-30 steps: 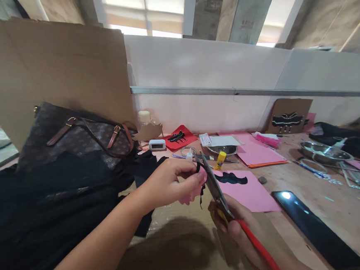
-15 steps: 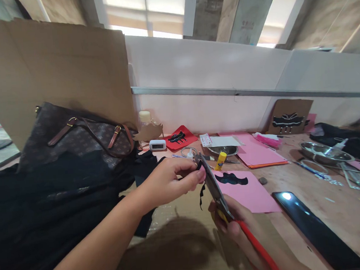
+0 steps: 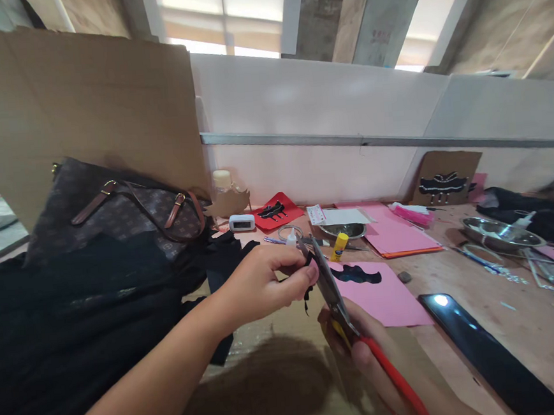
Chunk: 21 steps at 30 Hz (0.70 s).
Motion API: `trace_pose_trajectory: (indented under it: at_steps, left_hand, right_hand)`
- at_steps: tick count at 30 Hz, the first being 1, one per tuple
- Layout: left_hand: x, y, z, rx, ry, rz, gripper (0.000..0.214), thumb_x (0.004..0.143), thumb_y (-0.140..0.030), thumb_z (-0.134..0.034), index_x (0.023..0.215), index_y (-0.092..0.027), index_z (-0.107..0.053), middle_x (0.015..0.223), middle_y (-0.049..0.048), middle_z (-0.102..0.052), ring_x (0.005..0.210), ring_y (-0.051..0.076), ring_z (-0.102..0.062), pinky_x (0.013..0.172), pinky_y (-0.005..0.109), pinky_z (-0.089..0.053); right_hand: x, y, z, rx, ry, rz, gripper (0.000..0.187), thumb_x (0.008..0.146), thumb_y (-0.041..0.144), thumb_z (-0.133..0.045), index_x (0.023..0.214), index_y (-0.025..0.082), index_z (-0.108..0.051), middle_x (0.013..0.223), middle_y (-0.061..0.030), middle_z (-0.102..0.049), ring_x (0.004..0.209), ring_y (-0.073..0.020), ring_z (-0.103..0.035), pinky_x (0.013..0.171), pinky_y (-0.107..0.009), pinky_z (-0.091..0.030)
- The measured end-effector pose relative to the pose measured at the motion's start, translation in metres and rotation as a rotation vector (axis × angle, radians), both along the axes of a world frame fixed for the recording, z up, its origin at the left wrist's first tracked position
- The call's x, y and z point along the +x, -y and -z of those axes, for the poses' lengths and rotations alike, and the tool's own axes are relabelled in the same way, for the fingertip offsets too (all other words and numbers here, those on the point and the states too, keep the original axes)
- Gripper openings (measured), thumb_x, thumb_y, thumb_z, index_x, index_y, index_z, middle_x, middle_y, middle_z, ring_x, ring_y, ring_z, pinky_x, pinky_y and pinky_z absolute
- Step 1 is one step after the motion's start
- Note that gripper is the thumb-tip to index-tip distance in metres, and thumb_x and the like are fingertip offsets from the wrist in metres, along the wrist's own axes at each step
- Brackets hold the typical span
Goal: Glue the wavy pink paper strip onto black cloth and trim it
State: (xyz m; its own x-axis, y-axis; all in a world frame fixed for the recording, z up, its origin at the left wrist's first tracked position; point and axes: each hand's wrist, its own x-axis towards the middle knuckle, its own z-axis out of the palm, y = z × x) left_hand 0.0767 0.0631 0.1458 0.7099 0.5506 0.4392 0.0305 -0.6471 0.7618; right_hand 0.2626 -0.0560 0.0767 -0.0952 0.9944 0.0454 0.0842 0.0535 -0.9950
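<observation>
My left hand (image 3: 276, 281) pinches a small piece of black fabric (image 3: 307, 293) between thumb and fingers; much of the piece is hidden by the hand. A narrow, ragged end hangs below the fingertips. My right hand (image 3: 352, 339) is wrapped around red-handled scissors (image 3: 332, 296), which point up and away from me. Their blades are slightly apart at the tips, right beside the fabric and the left fingertips. Behind the scissors, a wavy black cutout (image 3: 356, 275) lies on a pink sheet (image 3: 385, 304).
Black cloth (image 3: 75, 325) and a brown handbag (image 3: 109, 214) fill the left side. A glue stick (image 3: 340, 246), a metal bowl (image 3: 355, 230) and a red card (image 3: 284, 214) stand or lie farther back. To the right lie a phone (image 3: 490, 354) and another metal bowl (image 3: 528, 235).
The scissors' blades have spread apart at the tips. The dangling end of black fabric looks shorter and has shifted slightly. Both hands have stayed nearly in place.
</observation>
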Motion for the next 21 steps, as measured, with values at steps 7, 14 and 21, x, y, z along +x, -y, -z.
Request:
trace_pose_trajectory:
  at_steps: [7, 14, 21]
  left_hand:
    - [0.0003, 0.0007, 0.0004, 0.060, -0.012, -0.006, 0.038, 0.097, -0.023, -0.053, 0.060, -0.015, -0.055, 0.054, -0.0036, -0.055, 0.053, 0.006, -0.047, 0.052, 0.016, -0.035]
    - [0.0002, 0.0014, 0.0002, 0.062, -0.018, -0.003, 0.038, 0.098, -0.025, -0.051, 0.062, -0.015, -0.056, 0.054, -0.0033, -0.056, 0.052, 0.007, -0.048, 0.051, 0.017, -0.036]
    - [-0.0013, 0.0000, -0.0012, 0.077, -0.012, -0.003, 0.038, 0.097, -0.025, -0.052, 0.061, -0.015, -0.056, 0.053, -0.0039, -0.053, 0.052, 0.007, -0.046, 0.051, 0.019, -0.033]
  right_hand:
    - [0.0040, -0.0005, 0.0026, 0.024, 0.026, -0.029, 0.027, 0.100, 0.041, -0.060, 0.109, 0.016, -0.063, 0.090, -0.0011, -0.065, 0.067, -0.0125, -0.061, 0.062, -0.028, -0.055]
    - [0.0046, 0.0004, -0.0008, 0.052, 0.022, -0.045, 0.029, 0.100, 0.043, -0.060, 0.108, 0.015, -0.062, 0.081, 0.0016, -0.062, 0.059, -0.0101, -0.056, 0.055, -0.025, -0.051]
    - [0.0037, 0.0018, -0.0030, 0.026, 0.025, -0.047, 0.033, 0.099, 0.048, -0.058, 0.107, 0.016, -0.062, 0.076, 0.0031, -0.058, 0.055, -0.0091, -0.051, 0.053, -0.024, -0.047]
